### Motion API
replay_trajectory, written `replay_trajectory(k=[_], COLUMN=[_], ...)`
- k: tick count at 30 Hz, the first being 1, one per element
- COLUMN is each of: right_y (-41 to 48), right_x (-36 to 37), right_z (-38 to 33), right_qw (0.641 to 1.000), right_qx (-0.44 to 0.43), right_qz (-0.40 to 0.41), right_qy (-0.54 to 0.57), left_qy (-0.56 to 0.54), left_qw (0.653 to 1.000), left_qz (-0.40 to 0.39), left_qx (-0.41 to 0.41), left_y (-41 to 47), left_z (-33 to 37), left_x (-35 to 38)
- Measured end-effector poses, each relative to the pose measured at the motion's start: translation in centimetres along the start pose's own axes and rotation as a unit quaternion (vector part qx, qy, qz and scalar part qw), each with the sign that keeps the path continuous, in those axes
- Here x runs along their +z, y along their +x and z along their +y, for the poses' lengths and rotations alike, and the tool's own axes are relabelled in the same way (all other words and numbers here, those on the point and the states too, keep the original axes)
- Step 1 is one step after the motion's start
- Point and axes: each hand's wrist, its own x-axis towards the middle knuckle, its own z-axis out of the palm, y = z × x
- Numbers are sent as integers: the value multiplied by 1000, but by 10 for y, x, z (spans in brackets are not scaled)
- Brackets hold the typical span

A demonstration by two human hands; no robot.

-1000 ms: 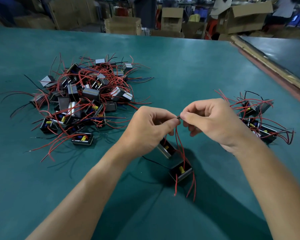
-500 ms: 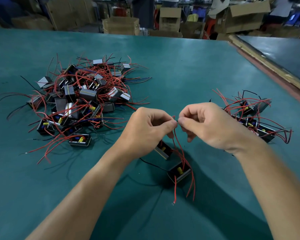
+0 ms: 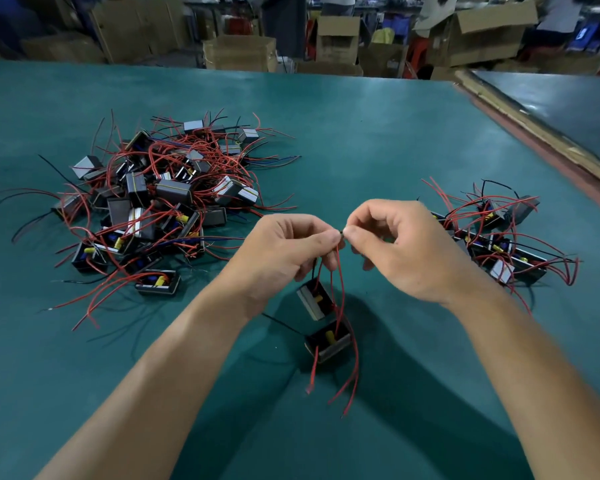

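Hardly changed against half a second ago: left hand (image 3: 284, 258) and right hand (image 3: 413, 251) raised over the same spot as then, fingertips meeting as before. Same pinch, same hang of the wires below it.

Pinching with thumb and forefinger on each side, remaining fingers curled in toward the palms. Between the two pinches, the upper ends of the thin red wires (image 3: 340, 271), meeting at a dark tip. Running down from there into two small black box-shaped modules (image 3: 329, 342), each open on top with a yellow part inside. Nearer one set on the surface straight under the hands; farther one (image 3: 314, 299) tilted just beside it, hard to tell whether resting or lifted. Loose red ends trailing past the nearer one toward the camera, plus a thin black lead (image 3: 281, 323) stretching left.

Wide teal surface (image 3: 361, 150) under everything. To the left, a big tangled heap of like modules and red wires (image 3: 160, 202); to the right, a smaller cluster of the same (image 3: 499, 244), partly lined in a row. Beyond the far edge, stacked brown cardboard boxes (image 3: 239, 51), blurred. At upper right, a second dark-topped bench (image 3: 568, 109).
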Motion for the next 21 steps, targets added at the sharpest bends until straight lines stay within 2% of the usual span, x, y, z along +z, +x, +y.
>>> replay_trajectory(k=[4,7,12,17,21], right_y=[1,0,-1,0,1], right_x=[-3,-8,-17,-19,-19], right_z=[-5,-7,-6,-5,-2], right_qw=[979,963,925,914,920], right_qx=[141,195,263,270,260], right_qz=[-23,-61,-137,-162,-141], right_qy=[145,178,238,257,258], left_qy=[130,242,313,343,349], left_qw=[982,949,905,890,891], left_qz=[42,75,111,126,116], left_qx=[127,189,267,271,265], left_y=[-1,-2,-2,-4,-4], left_z=[-5,-10,-11,-10,-8], left_x=[5,6,8,7,6])
